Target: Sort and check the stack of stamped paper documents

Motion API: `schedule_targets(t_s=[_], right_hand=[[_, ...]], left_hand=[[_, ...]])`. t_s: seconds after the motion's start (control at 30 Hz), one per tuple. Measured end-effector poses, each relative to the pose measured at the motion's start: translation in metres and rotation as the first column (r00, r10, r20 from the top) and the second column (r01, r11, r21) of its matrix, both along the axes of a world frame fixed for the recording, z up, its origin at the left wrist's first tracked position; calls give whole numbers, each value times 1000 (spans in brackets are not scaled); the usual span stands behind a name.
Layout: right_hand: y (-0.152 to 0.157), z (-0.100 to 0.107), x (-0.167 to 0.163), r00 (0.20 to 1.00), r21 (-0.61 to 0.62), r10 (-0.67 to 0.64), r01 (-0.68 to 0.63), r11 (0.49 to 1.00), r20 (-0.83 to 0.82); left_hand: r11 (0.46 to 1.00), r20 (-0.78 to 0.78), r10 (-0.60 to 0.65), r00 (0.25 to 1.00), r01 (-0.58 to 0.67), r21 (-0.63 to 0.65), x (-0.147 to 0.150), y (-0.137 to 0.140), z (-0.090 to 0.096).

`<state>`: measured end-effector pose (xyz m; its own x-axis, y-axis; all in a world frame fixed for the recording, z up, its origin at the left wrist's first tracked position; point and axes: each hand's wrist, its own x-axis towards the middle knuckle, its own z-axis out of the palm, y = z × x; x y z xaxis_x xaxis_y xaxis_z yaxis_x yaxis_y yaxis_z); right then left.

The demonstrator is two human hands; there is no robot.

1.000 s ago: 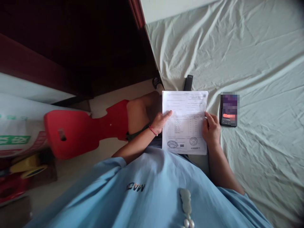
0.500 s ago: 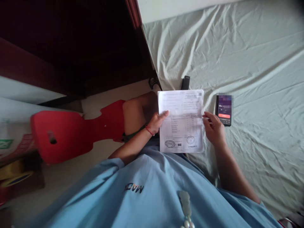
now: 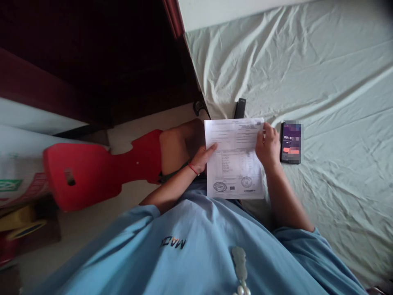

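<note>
A printed sheet of paper (image 3: 229,164) with tables, two round or oval stamps and small square codes is held up in front of my body. It looks like the top of a thin stack. My left hand (image 3: 203,158) grips its left edge, thumb on the printed face and fingers behind. At the upper right edge, my right hand (image 3: 269,146) has its fingers bent around the paper near the corner; part of the fingertips is hard to make out. Just right of that hand lies a phone (image 3: 287,155) with a lit, partly blurred screen.
A black oblong object (image 3: 240,108) lies beyond the paper's top edge on the pale, wrinkled sheet (image 3: 337,106). To the left stands a red plastic chair (image 3: 89,176). A printed sack (image 3: 21,184) and a yellow object (image 3: 20,219) are at the far left.
My right hand has moved up and left from beside the paper's right edge to its upper right corner, fingers curling onto it. My left hand keeps its hold.
</note>
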<state>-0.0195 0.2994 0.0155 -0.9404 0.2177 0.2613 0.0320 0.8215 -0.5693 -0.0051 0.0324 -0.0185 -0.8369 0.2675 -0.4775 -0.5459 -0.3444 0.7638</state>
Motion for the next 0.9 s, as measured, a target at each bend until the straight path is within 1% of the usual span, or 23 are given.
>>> schedule_targets(t_s=[0.07,0.13,0.23,0.3,0.37,0.47,0.6,0.77,0.9], right_hand=[[3,8,-11,999,67,16,-14,998,-34],[5,19,-23,996,142,80,-73,987,-42],[3,38,-35,983,245,181,-178,953,9],[-1,49,-38,971,285,228,-239,928,71],[-4,56,-36,964,303,239,-263,916,113],[-8,62,-33,971,328,214,-236,915,104],[-11,63,-30,963,338,235,-267,903,132],[-17,62,-30,969,324,223,-247,913,109],[-24,67,-30,959,310,245,-278,909,140]], left_hand=[[999,-8,13,1000,-13,42,-5,-1,0],[997,-7,26,1000,-26,73,-9,0,0],[996,2,32,1000,-32,81,-12,2,2],[996,0,37,999,-37,76,-12,5,4],[997,-2,39,999,-39,68,-10,6,5],[998,-3,25,1000,-25,61,-8,8,7],[999,-26,42,999,-41,30,-8,8,7],[998,-60,39,997,-42,-40,-8,9,3],[996,-88,32,996,-39,-76,-7,11,4]])
